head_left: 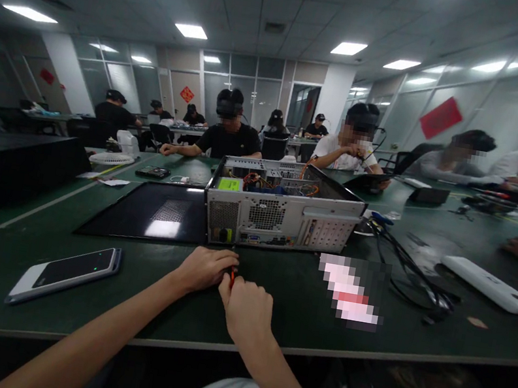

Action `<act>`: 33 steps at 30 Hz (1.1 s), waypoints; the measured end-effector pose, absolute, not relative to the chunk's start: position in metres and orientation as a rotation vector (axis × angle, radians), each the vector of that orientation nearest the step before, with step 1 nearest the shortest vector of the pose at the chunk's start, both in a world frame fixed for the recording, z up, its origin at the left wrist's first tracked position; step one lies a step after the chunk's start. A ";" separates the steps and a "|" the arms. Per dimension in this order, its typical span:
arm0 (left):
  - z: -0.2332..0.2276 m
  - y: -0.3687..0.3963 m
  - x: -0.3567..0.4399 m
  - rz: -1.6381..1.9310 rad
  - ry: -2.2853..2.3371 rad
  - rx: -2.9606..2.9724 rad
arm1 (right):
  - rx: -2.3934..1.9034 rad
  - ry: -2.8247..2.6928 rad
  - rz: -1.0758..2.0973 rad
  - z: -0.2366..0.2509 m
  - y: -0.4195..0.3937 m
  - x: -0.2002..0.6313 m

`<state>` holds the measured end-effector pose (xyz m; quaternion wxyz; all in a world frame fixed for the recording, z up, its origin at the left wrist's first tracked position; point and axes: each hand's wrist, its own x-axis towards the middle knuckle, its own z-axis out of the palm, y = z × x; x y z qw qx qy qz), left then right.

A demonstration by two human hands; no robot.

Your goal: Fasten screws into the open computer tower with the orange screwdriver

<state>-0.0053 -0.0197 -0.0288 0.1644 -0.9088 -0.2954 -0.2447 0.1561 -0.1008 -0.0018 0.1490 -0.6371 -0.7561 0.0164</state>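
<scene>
The computer case (280, 214) lay on its side at the centre of the frame with its side panel (147, 212) already off and flat on the table (0, 283) to its left, its insides exposed and cables (405, 271) trailing right. Lower centre, the left hand (204, 269) and right hand (244, 311) met with fingers curled around a small orange-handled tool (232, 277), probably a screwdriver, mostly hidden. Its short visible length ran roughly upright in the frame, pointing toward the case's rear face.
</scene>
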 end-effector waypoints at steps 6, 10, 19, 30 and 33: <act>-0.026 -0.021 -0.002 -0.608 -0.865 -2.636 | -1.756 -2.096 -0.007 0.001 -0.106 0.163; -0.025 -0.021 0.003 -0.606 -0.894 -2.614 | -1.732 -2.168 -0.049 0.004 -0.107 0.168; -0.025 -0.025 0.003 -0.660 -0.960 -2.575 | -1.808 -2.124 0.095 0.000 -0.104 0.167; -0.027 -0.022 0.001 -0.673 -0.918 -2.607 | -1.759 -2.158 0.071 -0.002 -0.106 0.164; -0.028 -0.021 0.001 -0.685 -0.917 -2.610 | -1.748 -2.144 0.065 -0.007 -0.103 0.163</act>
